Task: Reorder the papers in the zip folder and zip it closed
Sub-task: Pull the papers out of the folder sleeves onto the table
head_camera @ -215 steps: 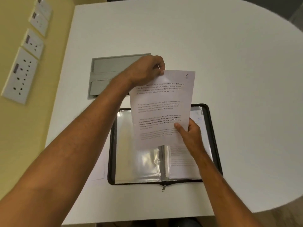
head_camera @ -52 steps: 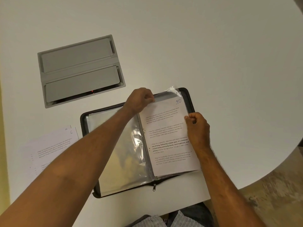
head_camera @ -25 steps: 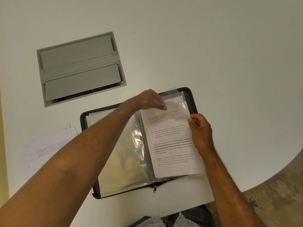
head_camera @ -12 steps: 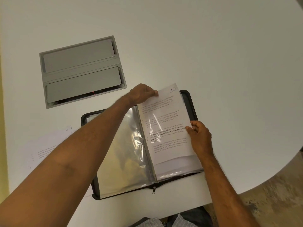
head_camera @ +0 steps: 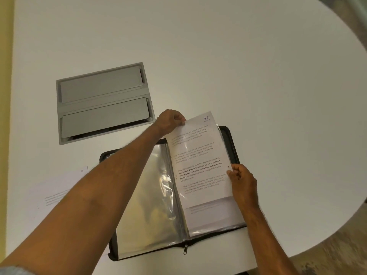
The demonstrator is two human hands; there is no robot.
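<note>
A: Folder (head_camera: pixel 231 143)?
B: Open flat on the desk (head_camera: pixel 258 76), near the front edge. Black zip border, zipper pull (head_camera: pixel 185 251) at bottom centre, unzipped. Clear sleeves (head_camera: pixel 153 205) fanned on the left half, shiny, seemingly empty.

A: Sheet (head_camera: pixel 198 161)?
B: Marked "10" top right corner, printed paragraphs, one bold. Partly out of the right-side sleeve: top sticking past the folder's far edge, lower part under plastic. Another printed page visible below it in the sleeves.

A: Left hand (head_camera: pixel 169 121)?
B: Reaching over the left half, pinching the sheet's top left corner between thumb and fingers. Forearm crossing the sleeves.

A: Right hand (head_camera: pixel 243 180)?
B: At the sheet's right edge, about midway down. Thumb on top, fingers curled, gripping there. Sheet only or sleeve edge too, cannot tell.

A: Anything else?
B: Loose papers (head_camera: pixel 59 187) on the desk left of the folder, partly under the left forearm, small handwritten mark at the top right corner, unreadable. Grey hatch (head_camera: pixel 103 103) set in the desk beyond the folder, up left, two flaps, front flap showing a dark gap along its near edge. Yellow wall strip at far left. Floor visible past the desk's rounded right edge.
</note>
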